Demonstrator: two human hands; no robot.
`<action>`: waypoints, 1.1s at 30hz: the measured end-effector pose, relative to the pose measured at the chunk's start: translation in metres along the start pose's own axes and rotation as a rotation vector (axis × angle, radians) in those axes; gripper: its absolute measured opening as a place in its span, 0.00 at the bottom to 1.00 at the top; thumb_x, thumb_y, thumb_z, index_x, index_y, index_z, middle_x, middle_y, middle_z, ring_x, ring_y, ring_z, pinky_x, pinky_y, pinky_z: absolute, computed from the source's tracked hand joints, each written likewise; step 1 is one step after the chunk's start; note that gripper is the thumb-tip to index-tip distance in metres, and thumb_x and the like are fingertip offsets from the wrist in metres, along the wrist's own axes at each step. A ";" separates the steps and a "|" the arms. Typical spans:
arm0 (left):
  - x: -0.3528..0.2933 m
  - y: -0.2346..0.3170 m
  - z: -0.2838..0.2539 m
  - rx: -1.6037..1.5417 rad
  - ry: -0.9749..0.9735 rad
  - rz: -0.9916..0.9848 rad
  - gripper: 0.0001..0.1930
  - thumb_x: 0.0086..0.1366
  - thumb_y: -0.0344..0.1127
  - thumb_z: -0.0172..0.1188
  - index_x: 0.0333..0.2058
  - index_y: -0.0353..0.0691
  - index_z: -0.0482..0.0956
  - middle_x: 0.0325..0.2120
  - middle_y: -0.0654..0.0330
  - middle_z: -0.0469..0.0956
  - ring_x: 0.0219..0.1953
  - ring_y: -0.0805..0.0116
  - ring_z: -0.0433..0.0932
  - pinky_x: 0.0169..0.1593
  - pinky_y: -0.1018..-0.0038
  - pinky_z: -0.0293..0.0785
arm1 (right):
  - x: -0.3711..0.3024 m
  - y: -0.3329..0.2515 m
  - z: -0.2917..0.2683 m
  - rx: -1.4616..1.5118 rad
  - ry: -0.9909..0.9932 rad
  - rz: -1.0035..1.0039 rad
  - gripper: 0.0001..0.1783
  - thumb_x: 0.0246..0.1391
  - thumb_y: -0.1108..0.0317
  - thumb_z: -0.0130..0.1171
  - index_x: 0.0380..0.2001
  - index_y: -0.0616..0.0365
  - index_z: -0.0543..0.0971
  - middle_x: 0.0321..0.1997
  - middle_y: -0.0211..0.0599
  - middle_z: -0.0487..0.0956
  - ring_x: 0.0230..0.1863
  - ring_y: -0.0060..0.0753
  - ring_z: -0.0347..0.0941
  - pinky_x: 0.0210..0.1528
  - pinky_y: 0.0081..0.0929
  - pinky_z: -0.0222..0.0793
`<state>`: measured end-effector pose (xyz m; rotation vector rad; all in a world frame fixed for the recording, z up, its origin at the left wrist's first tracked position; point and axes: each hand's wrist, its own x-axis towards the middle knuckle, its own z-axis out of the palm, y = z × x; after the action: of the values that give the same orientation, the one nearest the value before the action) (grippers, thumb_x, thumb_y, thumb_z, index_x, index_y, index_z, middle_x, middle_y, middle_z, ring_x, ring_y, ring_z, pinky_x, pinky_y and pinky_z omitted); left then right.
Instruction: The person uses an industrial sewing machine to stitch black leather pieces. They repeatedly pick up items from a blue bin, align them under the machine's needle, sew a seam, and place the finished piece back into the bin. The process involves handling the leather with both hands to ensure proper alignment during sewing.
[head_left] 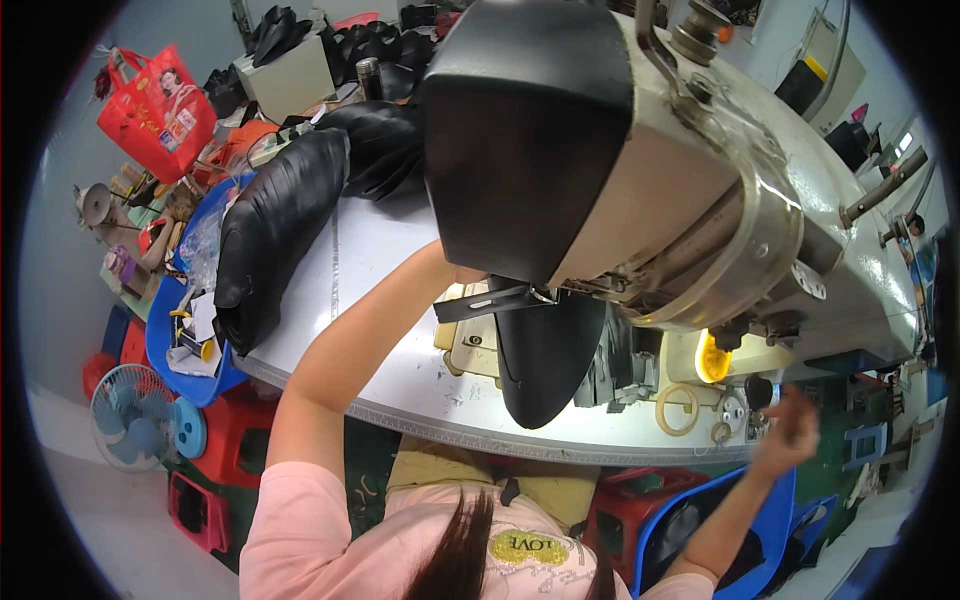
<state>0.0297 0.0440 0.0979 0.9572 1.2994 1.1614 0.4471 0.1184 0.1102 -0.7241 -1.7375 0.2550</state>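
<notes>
A large industrial sewing machine [690, 190] fills the upper middle, its black-covered end toward me. Below it, a pointed black leather-like piece [545, 370] hangs over the white table's front part. My left arm reaches in behind the machine's black cover, and only a sliver of my left hand [466, 273] shows; its fingers are hidden, so I cannot tell what they hold. My right hand [790, 430] is raised off the table's right end, beside a small dark knob-like thing [759, 391]. Motion smears its fingers. A stack of dark grey pieces [610, 370] lies right of the leather piece.
Long shiny black gathered pieces [285, 215] lie on the table's left side. A phone [474, 345] and a tape roll [677, 408] lie near the front edge [420, 428]. Blue bins stand at left [160, 335] and lower right [780, 510]. A fan [133, 418] stands at far left.
</notes>
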 end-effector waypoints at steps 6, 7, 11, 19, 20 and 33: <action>-0.047 -0.048 0.013 -0.073 -0.150 -0.011 0.20 0.44 0.20 0.59 0.39 0.34 0.72 0.33 0.62 0.74 0.36 0.75 0.71 0.40 0.79 0.68 | -0.057 -0.024 0.110 0.403 -0.663 0.334 0.20 0.46 0.69 0.51 0.44 0.64 0.64 0.20 0.29 0.65 0.20 0.21 0.60 0.26 0.17 0.60; -0.060 -0.055 0.012 -0.057 -0.239 -0.036 0.22 0.43 0.19 0.59 0.41 0.34 0.71 0.34 0.61 0.74 0.37 0.75 0.71 0.41 0.78 0.68 | -0.066 -0.024 0.115 0.398 -0.729 0.428 0.15 0.48 0.72 0.48 0.41 0.63 0.65 0.20 0.31 0.66 0.21 0.22 0.61 0.26 0.18 0.60; -0.116 -0.088 0.020 -0.172 -0.134 0.089 0.19 0.45 0.22 0.60 0.39 0.36 0.72 0.36 0.60 0.73 0.42 0.68 0.70 0.47 0.71 0.65 | -0.085 -0.052 0.136 0.532 -1.019 0.511 0.07 0.48 0.72 0.52 0.29 0.63 0.68 0.22 0.35 0.70 0.26 0.26 0.67 0.31 0.21 0.63; -0.124 -0.084 0.036 -0.003 -0.169 0.582 0.10 0.50 0.35 0.61 0.30 0.39 0.72 0.26 0.62 0.70 0.40 0.61 0.68 0.49 0.63 0.61 | -0.086 -0.102 0.163 0.761 -1.108 0.226 0.10 0.43 0.72 0.59 0.25 0.65 0.69 0.26 0.40 0.68 0.28 0.33 0.68 0.31 0.23 0.63; -0.124 -0.082 0.035 0.013 -0.167 0.562 0.10 0.50 0.35 0.61 0.30 0.40 0.73 0.26 0.62 0.70 0.40 0.61 0.68 0.49 0.62 0.61 | -0.085 -0.108 0.166 0.776 -1.065 0.224 0.10 0.42 0.72 0.60 0.25 0.65 0.70 0.25 0.40 0.68 0.27 0.34 0.68 0.30 0.24 0.64; -0.139 -0.107 0.041 -1.059 0.268 0.162 0.20 0.46 0.18 0.53 0.42 0.33 0.68 0.36 0.56 0.73 0.45 0.60 0.70 0.51 0.61 0.64 | -0.090 -0.067 0.147 0.846 -0.477 0.215 0.19 0.39 0.70 0.59 0.37 0.66 0.70 0.32 0.39 0.72 0.16 0.14 0.56 0.19 0.12 0.54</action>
<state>0.0912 -0.1086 0.0245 0.1162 0.6088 1.8523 0.2996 0.0423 0.0293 -0.2176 -1.7528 1.3044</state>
